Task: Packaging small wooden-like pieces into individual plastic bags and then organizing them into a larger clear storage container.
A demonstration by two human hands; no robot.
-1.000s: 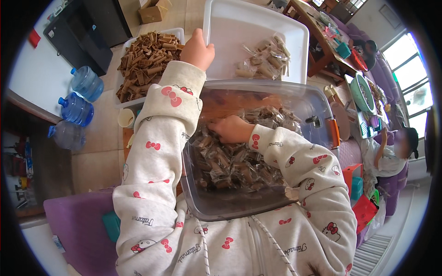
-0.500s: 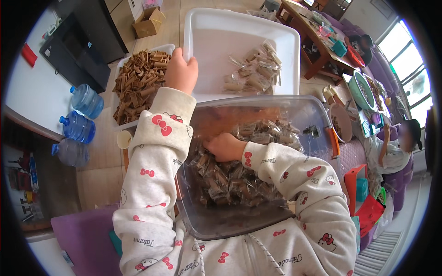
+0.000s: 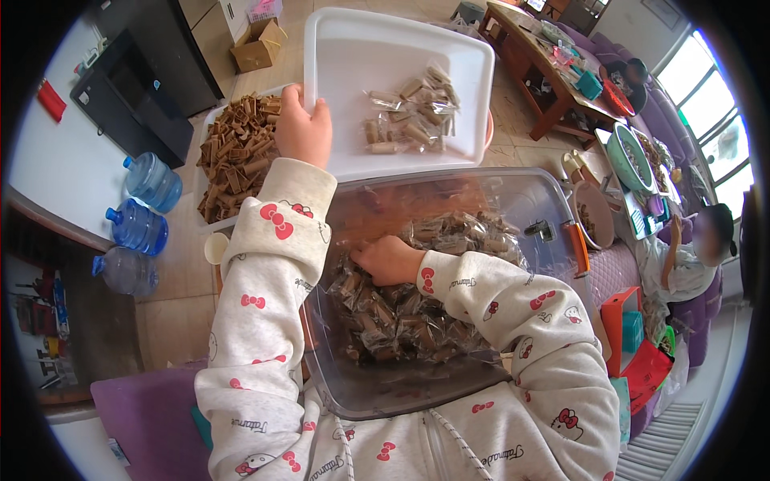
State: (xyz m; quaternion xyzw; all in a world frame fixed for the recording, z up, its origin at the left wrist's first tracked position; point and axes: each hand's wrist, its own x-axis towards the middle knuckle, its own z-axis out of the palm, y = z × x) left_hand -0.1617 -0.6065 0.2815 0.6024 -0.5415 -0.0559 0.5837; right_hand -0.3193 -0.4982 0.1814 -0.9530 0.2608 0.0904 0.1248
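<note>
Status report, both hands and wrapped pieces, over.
Left hand holding white tray by its left edge. Right hand among wrapped pieces in clear bin, grip unclear. Left sleeve overlaps bin's left rim.

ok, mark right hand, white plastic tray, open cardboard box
Right hand point(image 3: 391, 260): head view, back of the hand.
White plastic tray point(image 3: 349, 68): head view, bare inner base.
Open cardboard box point(image 3: 254, 56): head view, side panel.

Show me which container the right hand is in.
The clear bin with the orange latch: the right hand is among its wrapped brown pieces. It is in neither the white tray nor the tub of unwrapped pieces.
</note>
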